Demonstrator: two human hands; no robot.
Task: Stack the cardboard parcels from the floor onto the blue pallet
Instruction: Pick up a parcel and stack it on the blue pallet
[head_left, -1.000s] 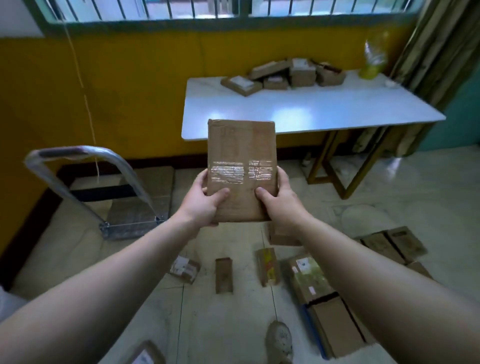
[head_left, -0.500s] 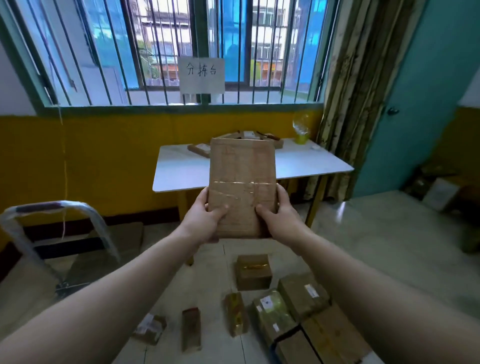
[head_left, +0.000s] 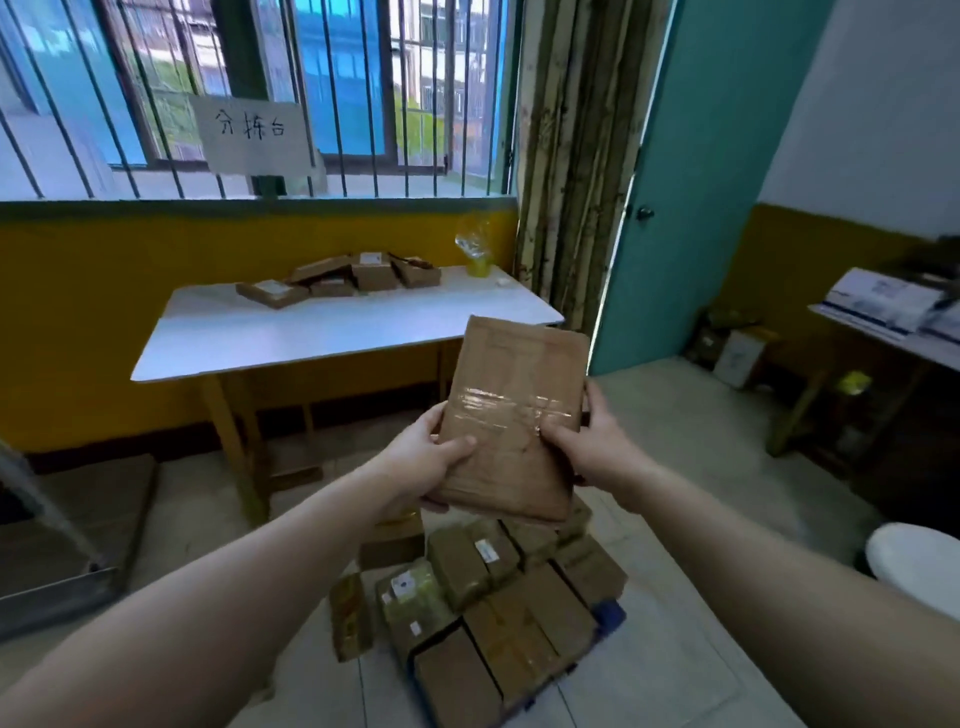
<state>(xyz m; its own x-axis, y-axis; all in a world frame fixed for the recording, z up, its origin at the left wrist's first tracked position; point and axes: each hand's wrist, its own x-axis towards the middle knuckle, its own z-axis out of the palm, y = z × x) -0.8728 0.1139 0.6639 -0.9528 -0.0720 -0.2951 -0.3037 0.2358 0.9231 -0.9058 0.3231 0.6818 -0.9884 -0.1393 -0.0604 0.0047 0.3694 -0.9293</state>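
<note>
I hold a flat brown cardboard parcel (head_left: 511, 415) with a strip of clear tape across it, up at chest height. My left hand (head_left: 426, 462) grips its lower left edge and my right hand (head_left: 587, 447) grips its right edge. Below it on the floor, several cardboard parcels (head_left: 519, 613) lie packed side by side on the blue pallet (head_left: 610, 616), of which only a corner and edge show. A narrow parcel (head_left: 349, 618) and a small box (head_left: 392, 540) lie on the floor left of the pallet.
A white table (head_left: 322, 332) with several small parcels stands by the yellow wall under the barred window. A metal hand trolley (head_left: 57, 530) is at the left. A teal door, a side table (head_left: 883, 322) and a white round object (head_left: 919, 566) are at the right.
The view has swung right and down, bringing the loaded pallet under the parcel. The parcel has moved right and tilted slightly, both hands still gripping it.
</note>
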